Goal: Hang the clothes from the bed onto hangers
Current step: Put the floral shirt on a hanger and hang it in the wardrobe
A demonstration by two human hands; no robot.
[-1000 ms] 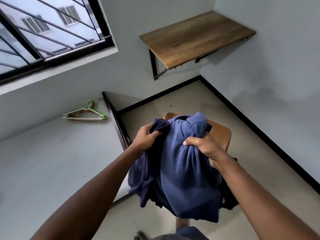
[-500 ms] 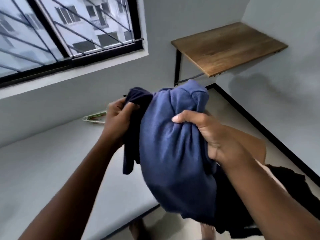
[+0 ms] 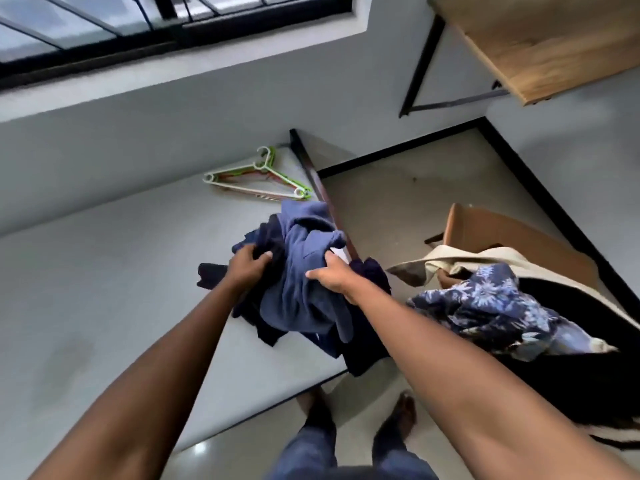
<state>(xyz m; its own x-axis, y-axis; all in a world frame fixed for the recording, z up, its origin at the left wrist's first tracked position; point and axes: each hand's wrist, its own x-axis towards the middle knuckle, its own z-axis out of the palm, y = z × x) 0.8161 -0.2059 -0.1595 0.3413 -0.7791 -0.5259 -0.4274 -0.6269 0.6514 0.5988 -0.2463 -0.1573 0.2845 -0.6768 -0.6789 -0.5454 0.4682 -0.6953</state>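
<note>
A bundle of blue and dark navy clothes (image 3: pixel 298 289) rests on the right edge of the grey bed (image 3: pixel 104 289). My left hand (image 3: pixel 247 266) grips the dark navy cloth on the bundle's left side. My right hand (image 3: pixel 332 275) grips the lighter blue garment on its right side. A small stack of green and white plastic hangers (image 3: pixel 258 176) lies on the bed's far corner, just beyond the bundle.
A wooden chair (image 3: pixel 485 226) at the right holds a floral blue garment (image 3: pixel 491 303), a beige cloth (image 3: pixel 460 254) and black fabric. A wall-mounted wooden shelf (image 3: pixel 554 39) is at the upper right. A barred window (image 3: pixel 138 26) is above the bed. My feet stand on the tiled floor.
The bundle has come down from chest height onto the bed's edge, both hands still gripping it. The view has tilted down, revealing the hangers and the clothes on the chair.
</note>
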